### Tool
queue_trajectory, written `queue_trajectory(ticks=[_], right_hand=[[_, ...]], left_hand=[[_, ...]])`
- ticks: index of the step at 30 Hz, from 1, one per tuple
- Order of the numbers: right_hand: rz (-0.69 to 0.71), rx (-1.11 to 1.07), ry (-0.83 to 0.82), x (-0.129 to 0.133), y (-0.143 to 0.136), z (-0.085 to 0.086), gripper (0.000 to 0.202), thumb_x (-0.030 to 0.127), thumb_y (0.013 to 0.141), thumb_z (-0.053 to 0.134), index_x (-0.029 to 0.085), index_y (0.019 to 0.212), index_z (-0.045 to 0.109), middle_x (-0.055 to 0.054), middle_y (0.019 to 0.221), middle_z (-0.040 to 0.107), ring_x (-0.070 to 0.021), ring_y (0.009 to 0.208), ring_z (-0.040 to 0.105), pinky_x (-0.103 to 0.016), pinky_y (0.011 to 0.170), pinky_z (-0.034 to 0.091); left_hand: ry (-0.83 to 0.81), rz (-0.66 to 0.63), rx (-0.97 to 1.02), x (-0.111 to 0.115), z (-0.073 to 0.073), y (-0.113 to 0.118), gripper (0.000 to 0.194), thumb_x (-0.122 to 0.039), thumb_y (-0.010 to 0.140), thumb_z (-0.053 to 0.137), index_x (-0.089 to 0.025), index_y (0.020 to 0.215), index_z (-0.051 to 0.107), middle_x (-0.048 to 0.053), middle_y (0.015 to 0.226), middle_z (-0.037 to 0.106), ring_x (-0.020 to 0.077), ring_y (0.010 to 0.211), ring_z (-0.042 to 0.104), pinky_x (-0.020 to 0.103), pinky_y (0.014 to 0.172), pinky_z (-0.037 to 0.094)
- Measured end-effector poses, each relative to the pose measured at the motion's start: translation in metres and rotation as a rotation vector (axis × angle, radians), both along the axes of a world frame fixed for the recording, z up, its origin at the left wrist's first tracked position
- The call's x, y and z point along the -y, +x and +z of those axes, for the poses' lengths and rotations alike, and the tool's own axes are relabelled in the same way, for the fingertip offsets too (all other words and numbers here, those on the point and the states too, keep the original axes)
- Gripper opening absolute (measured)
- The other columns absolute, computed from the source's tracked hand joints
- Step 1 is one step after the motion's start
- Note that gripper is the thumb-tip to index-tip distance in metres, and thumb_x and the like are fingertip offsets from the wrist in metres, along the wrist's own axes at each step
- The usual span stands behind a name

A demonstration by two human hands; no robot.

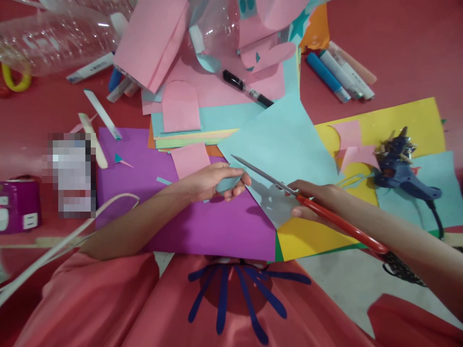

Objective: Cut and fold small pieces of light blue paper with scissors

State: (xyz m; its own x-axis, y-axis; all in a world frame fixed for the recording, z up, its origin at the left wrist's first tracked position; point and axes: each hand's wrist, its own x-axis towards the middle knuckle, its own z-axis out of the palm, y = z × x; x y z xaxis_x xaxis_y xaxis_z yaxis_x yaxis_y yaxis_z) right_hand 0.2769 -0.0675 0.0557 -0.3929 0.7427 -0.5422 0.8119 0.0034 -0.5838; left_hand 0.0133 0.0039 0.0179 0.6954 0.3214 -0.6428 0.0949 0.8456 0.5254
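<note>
Head view: left hand (213, 183) pinches the blue paper (282, 140), right hand (311, 200) grips open scissors (289, 190); best to keep the sheet taut.

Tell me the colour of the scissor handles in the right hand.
Red, seen in the head view: the scissors in the right hand.

I see a craft space, likely in a home or classroom. A red surface (398, 43) is strewn with coloured paper (282, 135) sheets. Markers (340, 72) lie far right, a glue gun (401, 168) right, clear plastic bottles (54, 38) far left, and red-handled scissors (307, 205) near the middle.
</note>
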Motion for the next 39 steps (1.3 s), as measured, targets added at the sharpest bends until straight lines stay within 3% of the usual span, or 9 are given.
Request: queue_trajectory(ticks=[7,14,17,20,22,24,28,34,39], right_hand=[[-0.079,0.323,0.399,-0.011,0.012,0.002,0.052,0.065,0.095,0.039,0.021,0.111,0.062,-0.012,0.080,0.071,-0.0276,0.064,0.066,-0.031,0.056,0.039],[-0.200,0.496,0.312,-0.031,0.026,0.003,0.044,0.036,0.090,0.056,0.017,0.130,0.057,-0.021,0.111,0.072,-0.0349,0.091,0.068,-0.037,0.073,0.047],[-0.169,0.532,0.330,-0.032,0.031,0.004,0.051,0.036,0.092,0.056,0.015,0.138,0.054,-0.022,0.115,0.070,-0.0369,0.098,0.068,-0.040,0.077,0.049],[-0.148,0.596,0.474,-0.030,0.025,0.009,0.045,0.036,0.094,0.053,0.011,0.132,0.061,-0.025,0.113,0.071,-0.0393,0.103,0.067,-0.045,0.083,0.051],[-0.183,0.505,0.622,-0.029,0.014,0.011,0.037,0.036,0.097,0.049,0.012,0.119,0.067,-0.024,0.108,0.072,-0.0357,0.100,0.067,-0.043,0.082,0.052],[-0.175,0.248,0.676,-0.028,-0.002,0.009,0.033,0.039,0.097,0.048,0.015,0.104,0.070,-0.017,0.093,0.072,-0.0267,0.081,0.067,-0.037,0.072,0.051],[-0.123,-0.258,0.469,-0.030,-0.045,-0.009,0.021,0.036,0.095,0.055,0.019,0.089,0.065,-0.003,0.076,0.065,-0.0118,0.056,0.051,-0.027,0.056,0.041],[-0.278,-0.631,0.345,-0.044,-0.087,-0.046,0.031,0.033,0.093,0.054,0.023,0.067,0.040,0.006,0.057,0.040,-0.0087,0.052,0.034,-0.026,0.053,0.032],[-0.402,-0.689,0.348,-0.053,-0.077,-0.054,0.031,0.033,0.089,0.060,0.023,0.066,0.042,0.006,0.056,0.040,-0.0092,0.052,0.032,-0.028,0.053,0.029]], left_hand=[[0.056,0.015,0.033,0.002,0.000,0.001,0.034,-0.017,0.101,0.039,-0.013,0.077,0.062,-0.001,0.053,0.057,0.0067,0.042,0.048,0.017,0.047,0.039],[0.121,0.025,0.100,0.004,-0.007,-0.002,0.018,-0.022,0.094,0.051,-0.014,0.084,0.064,-0.001,0.062,0.062,0.0084,0.051,0.055,0.019,0.053,0.040],[0.143,0.038,0.131,0.005,-0.010,-0.002,0.015,-0.025,0.091,0.055,-0.014,0.086,0.064,-0.001,0.066,0.064,0.0086,0.052,0.056,0.020,0.054,0.040],[0.191,0.051,0.196,0.007,-0.014,-0.002,0.025,-0.040,0.087,0.066,-0.015,0.086,0.065,0.001,0.071,0.066,0.0114,0.060,0.061,0.023,0.060,0.046],[0.296,0.063,0.205,0.010,-0.014,-0.001,0.037,-0.052,0.086,0.068,-0.015,0.086,0.068,0.005,0.083,0.071,0.0151,0.074,0.066,0.027,0.072,0.052],[0.499,0.067,0.172,0.013,-0.012,-0.002,0.047,-0.062,0.090,0.061,-0.017,0.093,0.072,0.011,0.110,0.072,0.0209,0.101,0.067,0.032,0.090,0.053],[0.913,0.085,0.082,0.013,-0.010,-0.003,0.052,-0.067,0.097,0.045,-0.028,0.119,0.072,0.003,0.153,0.051,0.0266,0.149,0.039,0.039,0.122,0.034],[1.137,0.102,-0.037,0.009,-0.019,0.000,0.057,-0.067,0.100,0.036,-0.029,0.135,0.061,0.004,0.155,0.051,0.0239,0.151,0.039,0.041,0.128,0.030],[1.111,0.276,-0.127,0.007,-0.035,-0.002,0.052,-0.064,0.097,0.051,-0.026,0.133,0.053,0.007,0.133,0.065,0.0197,0.121,0.065,0.033,0.100,0.055]])
